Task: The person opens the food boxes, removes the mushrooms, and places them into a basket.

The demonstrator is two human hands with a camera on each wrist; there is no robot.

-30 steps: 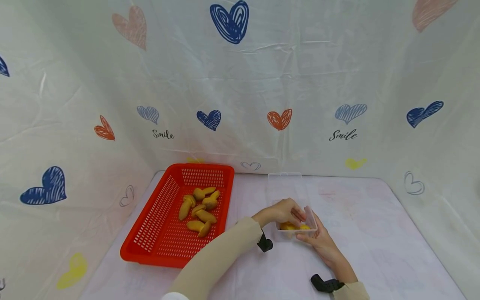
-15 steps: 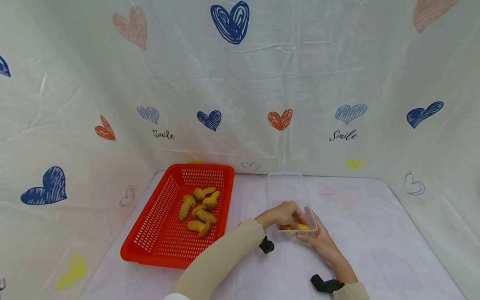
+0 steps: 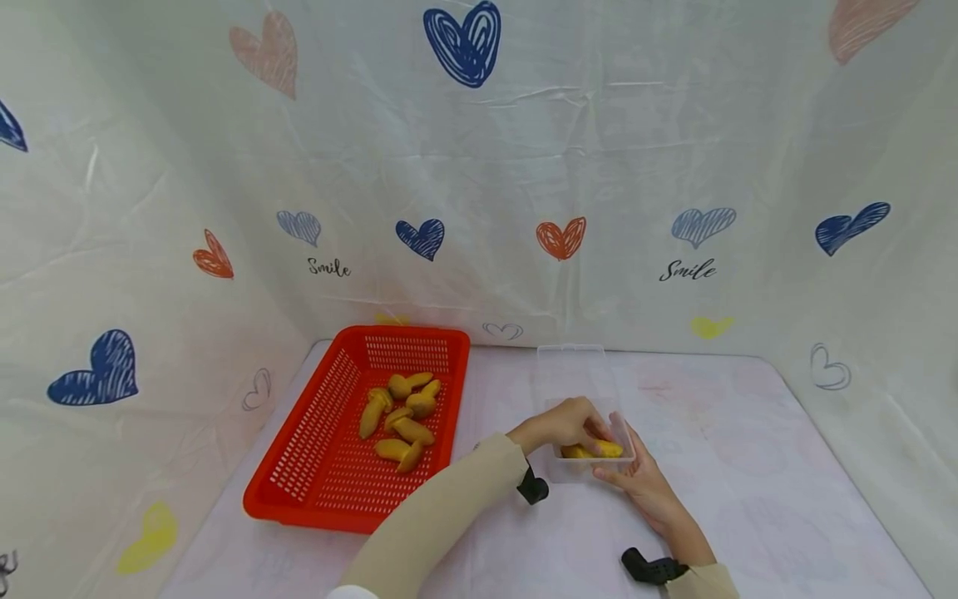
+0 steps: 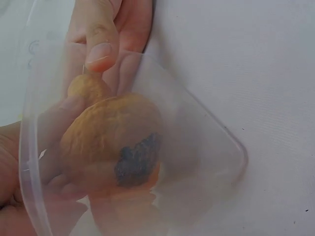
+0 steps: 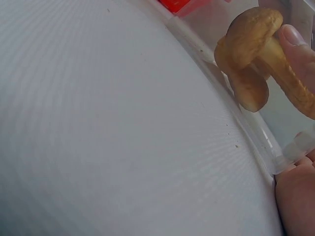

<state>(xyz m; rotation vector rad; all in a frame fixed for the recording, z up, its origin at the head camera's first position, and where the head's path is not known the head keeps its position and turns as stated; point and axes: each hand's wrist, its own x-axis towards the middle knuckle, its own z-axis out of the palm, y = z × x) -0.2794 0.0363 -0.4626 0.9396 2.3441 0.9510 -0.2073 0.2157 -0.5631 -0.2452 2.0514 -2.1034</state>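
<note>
A clear plastic box (image 3: 570, 472) stands on the table with yellow-brown mushrooms (image 3: 609, 449) inside. My left hand (image 3: 566, 422) reaches into it from the left, its fingers on a mushroom. In the right wrist view a thumb (image 5: 298, 46) lies against the stem of a mushroom (image 5: 253, 37), and a second mushroom (image 5: 251, 91) lies beneath. My right hand (image 3: 645, 482) grips the box's right side, thumb at the front. Through the box wall, the left wrist view shows a mushroom cap (image 4: 108, 128) with a dark patch. Left fingertips are partly hidden.
To the left, a red perforated basket (image 3: 284, 478) holds several more mushrooms (image 3: 412, 430). The box's clear lid (image 3: 570, 370) is folded back behind it. A white curtain (image 3: 479, 166) printed with hearts hangs behind the table.
My left hand dips into the box, then rises slightly, and more of the yellow mushrooms shows beneath it. The right hand keeps its place on the box; the basket's mushrooms stay put.
</note>
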